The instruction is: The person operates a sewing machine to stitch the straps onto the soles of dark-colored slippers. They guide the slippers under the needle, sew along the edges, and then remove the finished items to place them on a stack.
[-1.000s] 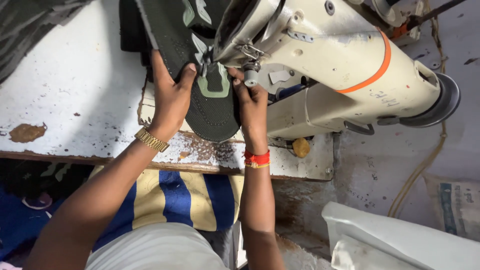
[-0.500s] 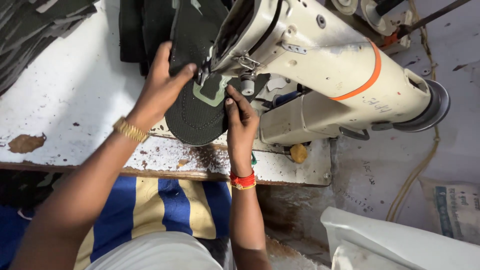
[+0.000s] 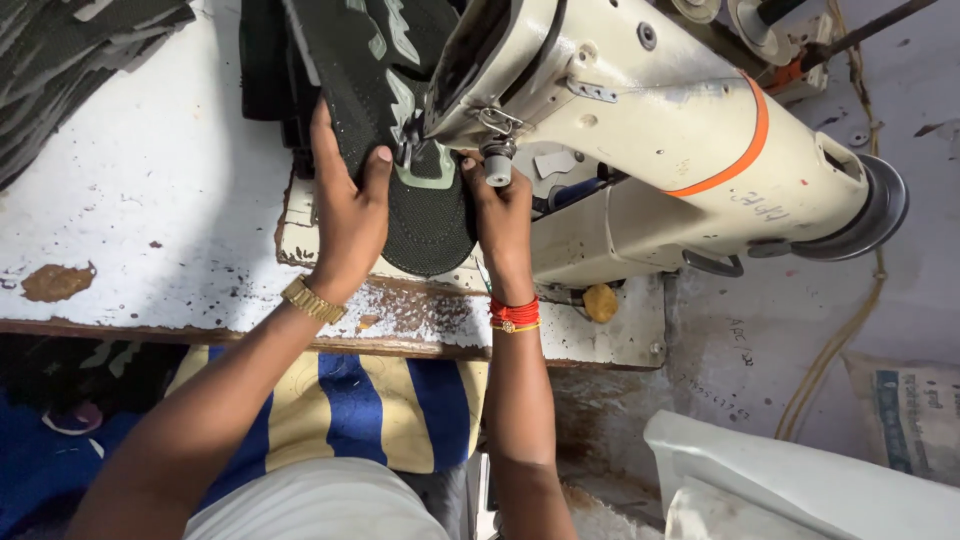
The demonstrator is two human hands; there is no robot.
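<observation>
A black shoe-upper piece (image 3: 425, 215) with pale green trim lies under the head of a cream sewing machine (image 3: 640, 130) with an orange band. My left hand (image 3: 345, 210) presses flat on the piece's left edge, fingers spread, thumb by the needle. My right hand (image 3: 500, 215) grips the piece's right edge just below the presser foot (image 3: 495, 165). A gold watch is on my left wrist and red thread bands on my right wrist.
The worn white table (image 3: 150, 210) has a chipped front edge and a brown patch at the left. More dark pieces (image 3: 70, 60) are piled at the far left. A handwheel (image 3: 870, 210) and cables sit at the right. A white object (image 3: 800, 485) lies on the floor.
The view has shifted and closed in. The black piece has turned slightly under the needle, and both hands have shifted with it.
</observation>
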